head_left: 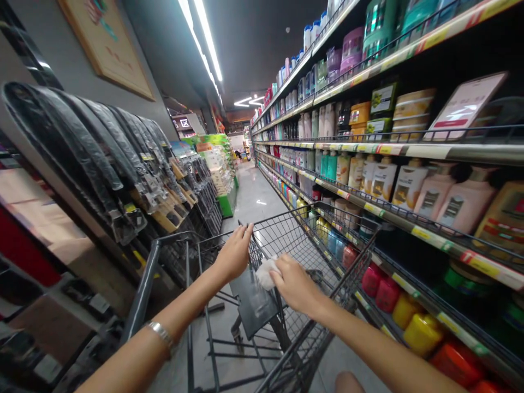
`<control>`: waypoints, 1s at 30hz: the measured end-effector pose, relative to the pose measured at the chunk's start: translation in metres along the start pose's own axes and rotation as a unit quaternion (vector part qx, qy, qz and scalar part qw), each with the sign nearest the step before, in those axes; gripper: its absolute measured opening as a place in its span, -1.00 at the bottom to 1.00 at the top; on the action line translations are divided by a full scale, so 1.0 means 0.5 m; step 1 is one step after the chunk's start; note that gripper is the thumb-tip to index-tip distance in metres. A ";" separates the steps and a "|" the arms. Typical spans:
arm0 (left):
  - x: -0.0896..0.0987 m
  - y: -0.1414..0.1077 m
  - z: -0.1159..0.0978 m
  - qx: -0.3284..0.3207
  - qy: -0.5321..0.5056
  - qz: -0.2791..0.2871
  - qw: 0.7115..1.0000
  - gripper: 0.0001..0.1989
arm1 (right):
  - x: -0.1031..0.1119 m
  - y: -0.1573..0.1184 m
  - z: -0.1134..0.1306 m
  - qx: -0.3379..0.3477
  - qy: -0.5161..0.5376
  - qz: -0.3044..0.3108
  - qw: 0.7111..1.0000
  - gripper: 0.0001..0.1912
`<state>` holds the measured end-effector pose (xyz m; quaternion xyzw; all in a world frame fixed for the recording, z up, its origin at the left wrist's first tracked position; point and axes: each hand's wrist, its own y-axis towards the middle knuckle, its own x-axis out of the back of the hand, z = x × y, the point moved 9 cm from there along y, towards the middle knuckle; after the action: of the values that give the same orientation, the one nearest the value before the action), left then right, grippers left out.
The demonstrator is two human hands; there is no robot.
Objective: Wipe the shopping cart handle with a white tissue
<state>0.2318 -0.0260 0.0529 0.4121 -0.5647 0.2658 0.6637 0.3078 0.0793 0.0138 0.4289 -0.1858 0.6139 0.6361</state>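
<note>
A dark wire shopping cart point(282, 232) stands in front of me, its basket reaching up the aisle. My left hand point(233, 255) is closed over the top edge of the cart's inner wire panel, fingertips at the rim. My right hand point(297, 286) is closed on a crumpled white wipe point(268, 273), pressed close to that same panel. Below the wipe is the cart's flat grey seat flap point(256, 314), with a shiny smear on it. The right fingertips are partly hidden behind the wipe.
Shelves of bottles and jars point(382, 177) line the right side, close to the cart. Plastic-wrapped dark goods point(82, 136) hang on a left rack. Further on stands a green-based display point(225, 204). The grey floor aisle point(249, 188) runs ahead between them.
</note>
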 end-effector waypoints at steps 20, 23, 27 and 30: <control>-0.059 -0.052 0.031 -0.037 -0.073 -0.010 0.997 -0.35 | -0.044 0.066 0.051 -0.030 0.014 0.010 0.999 -0.63; -0.032 -0.056 0.055 0.064 -0.273 -0.081 0.956 -0.43 | -0.044 0.032 0.061 -0.013 -0.004 -0.008 1.000 -0.67; -0.027 -0.058 0.078 0.174 -0.425 -0.161 0.874 -0.71 | -0.041 -0.002 0.081 0.004 -0.027 -0.029 0.999 -0.72; -0.034 -0.057 0.092 0.220 -0.465 -0.170 0.841 -0.64 | -0.045 -0.018 0.089 0.004 -0.034 -0.045 0.998 -0.74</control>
<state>0.2270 -0.0777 0.0307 0.7116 -0.6550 0.0435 0.2503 0.3252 0.0321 0.0190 0.4600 -0.1853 0.5708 0.6544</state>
